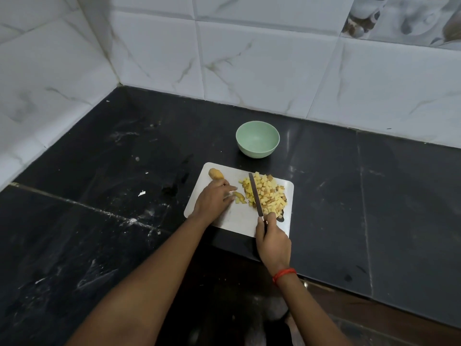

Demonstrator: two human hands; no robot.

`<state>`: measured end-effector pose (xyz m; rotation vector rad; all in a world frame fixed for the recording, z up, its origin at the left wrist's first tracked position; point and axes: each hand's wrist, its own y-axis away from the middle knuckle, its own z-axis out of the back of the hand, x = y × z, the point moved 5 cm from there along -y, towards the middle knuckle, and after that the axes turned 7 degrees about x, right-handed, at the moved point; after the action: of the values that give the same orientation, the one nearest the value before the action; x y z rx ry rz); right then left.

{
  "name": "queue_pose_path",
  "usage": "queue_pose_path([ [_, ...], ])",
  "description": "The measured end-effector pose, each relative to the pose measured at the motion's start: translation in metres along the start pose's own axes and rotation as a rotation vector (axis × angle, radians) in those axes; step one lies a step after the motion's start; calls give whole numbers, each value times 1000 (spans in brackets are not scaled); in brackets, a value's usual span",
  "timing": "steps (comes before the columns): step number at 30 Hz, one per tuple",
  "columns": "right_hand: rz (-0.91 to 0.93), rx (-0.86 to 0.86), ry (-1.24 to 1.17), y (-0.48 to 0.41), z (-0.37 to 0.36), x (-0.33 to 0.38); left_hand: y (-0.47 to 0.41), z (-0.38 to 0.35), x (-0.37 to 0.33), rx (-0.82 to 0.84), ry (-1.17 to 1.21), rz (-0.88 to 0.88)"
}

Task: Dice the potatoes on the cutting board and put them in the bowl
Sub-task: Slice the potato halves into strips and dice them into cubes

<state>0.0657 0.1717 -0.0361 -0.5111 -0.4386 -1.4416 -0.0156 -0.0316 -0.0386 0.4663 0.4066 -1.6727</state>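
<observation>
Nearest, a red thread (284,273) is worn on the wrist of the right hand (273,240). That hand is curled round the handle of a knife (255,194), with the forefinger laid along the top. The blade is pointed away from the hand and is laid across the near-left edge of a heap of diced potato (268,193).

Both hands are held over a white board (239,221), which is set on a black counter (374,196). The heap is spread just beyond the right hand and to the right of the blade.

The left hand (214,198) is laid flat on the board, left of the knife, with its fingers fairly straight and pointed towards the blade; nothing is seen to be gripped by it. A curved slice (239,195) and a few small bits (240,201) are found just off its fingertips, between that hand and the knife. Whether the slice is touched cannot be told.

Just beyond the left hand's knuckles, an uncut potato (216,174) is left near the board's far-left corner.

Farther off, past the board and roughly between the two hands, a green bowl (257,152) is stood on the counter. The counter is backed by a tiled wall (249,58).
</observation>
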Motion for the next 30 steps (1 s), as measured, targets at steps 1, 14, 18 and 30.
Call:
queue_pose_path([
  [1, -1, 12, 20, 0, -2, -1, -10, 0, -5, 67, -60, -46],
  [14, 96, 131, 65, -3, -5, 1, -4, 18, 25, 27, -164, 116],
  [18, 159, 266, 94, 13, -10, 18, 33, 25, 48, -155, -121, 318],
  [30, -31, 171, 225, 14, -8, 12, 32, 9, 28, -177, -50, 171],
])
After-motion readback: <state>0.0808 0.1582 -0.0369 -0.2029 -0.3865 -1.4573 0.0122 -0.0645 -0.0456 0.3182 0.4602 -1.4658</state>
